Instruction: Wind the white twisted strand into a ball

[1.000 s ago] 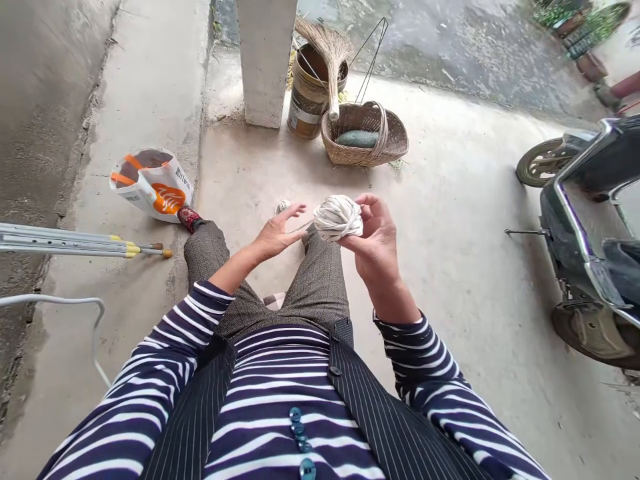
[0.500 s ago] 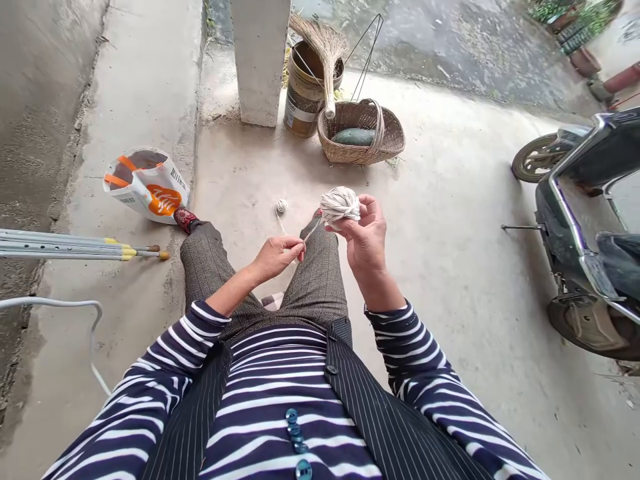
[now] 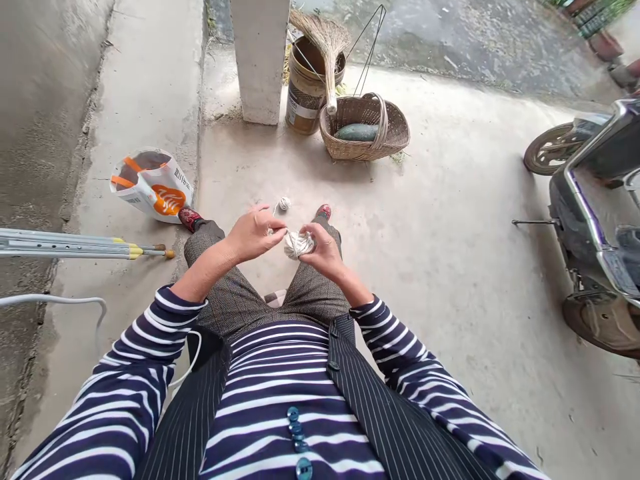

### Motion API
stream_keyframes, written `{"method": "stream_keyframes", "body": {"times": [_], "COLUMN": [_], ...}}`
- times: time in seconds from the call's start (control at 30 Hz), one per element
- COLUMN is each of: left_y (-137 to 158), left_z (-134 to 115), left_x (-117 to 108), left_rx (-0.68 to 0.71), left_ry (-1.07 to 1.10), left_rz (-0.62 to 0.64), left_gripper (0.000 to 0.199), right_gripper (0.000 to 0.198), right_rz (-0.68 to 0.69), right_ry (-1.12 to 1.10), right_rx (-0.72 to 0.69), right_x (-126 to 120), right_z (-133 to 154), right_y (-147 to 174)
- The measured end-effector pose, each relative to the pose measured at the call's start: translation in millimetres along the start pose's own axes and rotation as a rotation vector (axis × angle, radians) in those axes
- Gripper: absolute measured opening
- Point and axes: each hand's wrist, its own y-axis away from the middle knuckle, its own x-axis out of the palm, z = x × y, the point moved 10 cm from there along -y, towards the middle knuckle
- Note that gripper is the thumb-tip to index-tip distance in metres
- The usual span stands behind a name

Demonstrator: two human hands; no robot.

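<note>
Between my knees, my right hand [image 3: 323, 250] is closed around a ball of white yarn [image 3: 299, 245], gripping it from the right. My left hand [image 3: 256, 233] pinches at the ball's left side, where its thumb and fingertips meet on the yarn strand. A smaller white yarn ball [image 3: 285, 203] lies on the floor just beyond my hands. From it a thin strand runs toward my left hand, which partly hides it.
A wicker basket [image 3: 350, 150] holds a green gourd [image 3: 357, 132]. Beside it stand a bucket [image 3: 303, 100] with a straw broom [image 3: 327, 47] and a pillar [image 3: 261, 60]. A shopping bag [image 3: 167, 197] and crutches [image 3: 100, 245] are left, a scooter [image 3: 585, 220] right.
My right hand has brought the large yarn ball down and left, over my lap. My left hand has risen and turned to meet it. The view has shifted slightly left.
</note>
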Motion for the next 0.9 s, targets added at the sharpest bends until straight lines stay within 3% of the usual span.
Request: {"method": "stream_keyframes", "body": {"times": [0.13,0.33,0.4,0.57,0.9], "left_y": [-7,4,7,11,36], "left_z": [25,44,48,73,151], "left_x": [11,41,47,56,74], "left_rx": [-0.047,-0.148,-0.161,-0.199,-0.410], "left_ry": [0.046,0.206,0.257,0.287,0.227], "left_rz": [0.031,0.025,0.016,-0.002,0.005], "left_gripper": [0.024,0.031,0.032,0.027,0.025], "right_gripper": [0.048,0.071,0.067,0.061,0.056], "right_rz": [0.173,0.144,0.140,-0.018,-0.293], "right_ry": [-0.378,-0.585,-0.592,-0.539,-0.538], "right_rx": [0.096,0.130,0.111,0.042,-0.116], "right_x": [20,14,10,-28,-115], "right_z": [6,22,30,50,101], "right_y": [11,17,19,23,45]}}
